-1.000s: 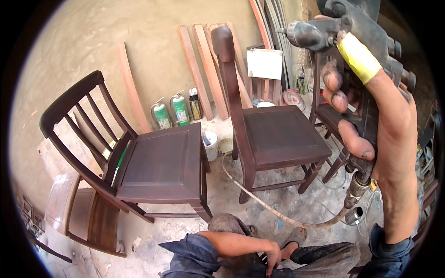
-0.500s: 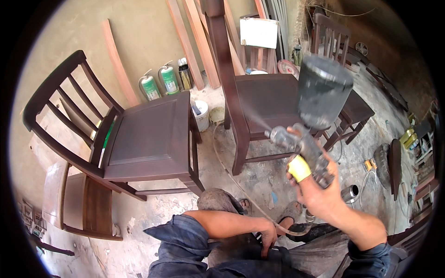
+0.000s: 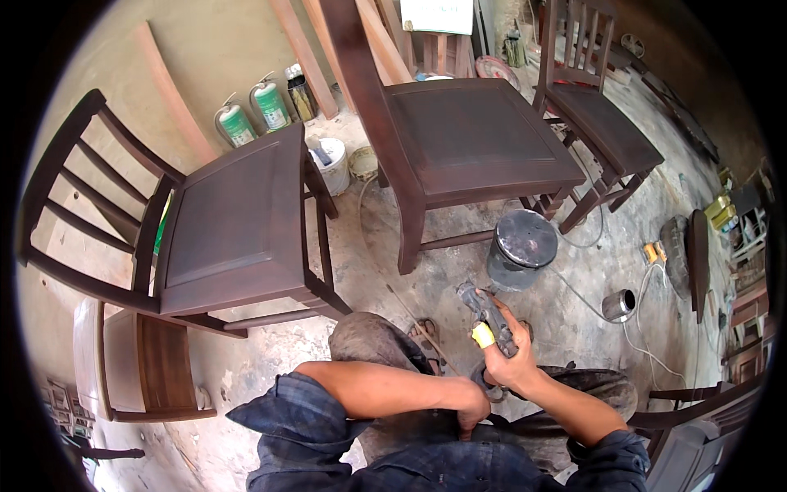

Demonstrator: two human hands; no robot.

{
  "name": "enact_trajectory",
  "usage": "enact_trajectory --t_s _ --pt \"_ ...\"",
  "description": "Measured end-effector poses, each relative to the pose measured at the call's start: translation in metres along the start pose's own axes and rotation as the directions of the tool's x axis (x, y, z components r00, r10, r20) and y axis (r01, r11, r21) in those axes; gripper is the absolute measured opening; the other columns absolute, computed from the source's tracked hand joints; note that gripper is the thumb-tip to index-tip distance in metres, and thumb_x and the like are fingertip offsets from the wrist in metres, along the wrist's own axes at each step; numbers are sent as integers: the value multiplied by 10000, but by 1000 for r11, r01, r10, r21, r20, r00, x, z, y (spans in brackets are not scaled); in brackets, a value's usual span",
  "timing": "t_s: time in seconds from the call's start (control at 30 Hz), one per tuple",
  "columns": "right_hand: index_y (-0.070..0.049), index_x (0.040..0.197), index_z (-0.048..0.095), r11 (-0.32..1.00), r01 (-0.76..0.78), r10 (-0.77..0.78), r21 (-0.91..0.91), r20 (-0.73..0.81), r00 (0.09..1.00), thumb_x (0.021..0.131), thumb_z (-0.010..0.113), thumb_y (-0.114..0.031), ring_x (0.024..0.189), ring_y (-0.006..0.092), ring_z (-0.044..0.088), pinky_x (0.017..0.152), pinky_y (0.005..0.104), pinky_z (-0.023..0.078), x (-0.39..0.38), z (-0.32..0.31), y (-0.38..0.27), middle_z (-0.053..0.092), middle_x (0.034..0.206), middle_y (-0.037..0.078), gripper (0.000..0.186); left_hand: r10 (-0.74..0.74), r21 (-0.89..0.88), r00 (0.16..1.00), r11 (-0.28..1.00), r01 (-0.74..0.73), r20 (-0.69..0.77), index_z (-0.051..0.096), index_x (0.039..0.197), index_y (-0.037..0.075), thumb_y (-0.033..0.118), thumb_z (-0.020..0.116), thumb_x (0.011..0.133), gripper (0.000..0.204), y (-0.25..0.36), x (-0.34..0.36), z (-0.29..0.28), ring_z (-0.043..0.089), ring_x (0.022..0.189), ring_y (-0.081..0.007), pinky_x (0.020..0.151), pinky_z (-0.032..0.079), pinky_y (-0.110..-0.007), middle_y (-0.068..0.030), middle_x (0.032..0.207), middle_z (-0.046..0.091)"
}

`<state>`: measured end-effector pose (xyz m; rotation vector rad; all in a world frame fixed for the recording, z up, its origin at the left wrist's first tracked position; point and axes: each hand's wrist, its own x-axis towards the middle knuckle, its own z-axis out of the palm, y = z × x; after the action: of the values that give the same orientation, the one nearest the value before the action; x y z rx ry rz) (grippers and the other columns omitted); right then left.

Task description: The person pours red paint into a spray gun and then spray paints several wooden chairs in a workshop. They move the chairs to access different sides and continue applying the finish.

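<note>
My right hand is closed round the grip of a dark spray gun, low in front of my knees. A yellow wrap covers one digit of that hand. Above the gun stands its dark lidded paint cup. My left hand rests at my lap, bent downward, its fingers mostly hidden. Beyond the gun is a dark brown wooden chair, its seat facing up. Another brown chair stands to the left. No spray shows at the nozzle.
A thin hose crosses the floor toward me. By the wall are green cylinders, a white bucket and leaning planks. A third chair stands far right. A metal cup lies on the floor, right. A wooden cabinet piece is lower left.
My right hand has lowered the spray gun toward me, away from the middle chair. The mist from its nozzle is gone. The view has shifted; my left hand stays at my lap.
</note>
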<state>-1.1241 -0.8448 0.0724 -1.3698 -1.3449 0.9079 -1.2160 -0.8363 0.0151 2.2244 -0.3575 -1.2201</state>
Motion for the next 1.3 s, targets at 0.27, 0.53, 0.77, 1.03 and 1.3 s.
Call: enact_trajectory --t_s 0.27,0.53,0.77,1.03,1.3 --pt "72 1370 496 998 24 -17 55 -139 990 841 567 -14 1246 261 579 1044 328 415 12 -5 -19 598 1325 218 541 -38 -24 999 999 37 -39 737 1101 29 488 780 781 561 0 1 -2 665 1062 -345 911 513 -432 -162 1092 721" --pt "-19 1444 445 991 116 -133 -71 -339 931 943 582 -112 743 57 560 655 208 459 11 -35 8 609 848 -15 528 -105 -21 994 994 104 -33 740 1074 76 450 803 747 500 11 -9 -13 668 1052 -339 888 525 -445 -139 1088 722" --pt "46 1370 511 989 41 -7 139 -241 970 871 601 10 1242 210 563 1038 319 418 4 -20 14 589 1355 175 508 -78 19 996 997 79 -32 728 1079 91 439 806 747 488 7 2 -13 667 1059 -329 905 521 -442 -126 1080 722" --pt "40 1357 525 986 47 2 159 -293 956 874 616 10 1247 190 545 1047 301 399 8 -33 23 611 1310 156 493 -106 12 992 994 107 -73 747 1041 99 442 817 732 467 5 4 -11 686 1020 -312 850 542 -442 -118 1031 735" --pt "-99 1432 467 976 -64 158 208 -474 866 944 549 -51 649 46 539 529 196 413 15 -71 42 622 831 -3 497 -100 14 992 995 101 -70 726 1037 115 422 813 737 438 7 4 -13 684 1019 -306 840 539 -432 -101 1019 731"
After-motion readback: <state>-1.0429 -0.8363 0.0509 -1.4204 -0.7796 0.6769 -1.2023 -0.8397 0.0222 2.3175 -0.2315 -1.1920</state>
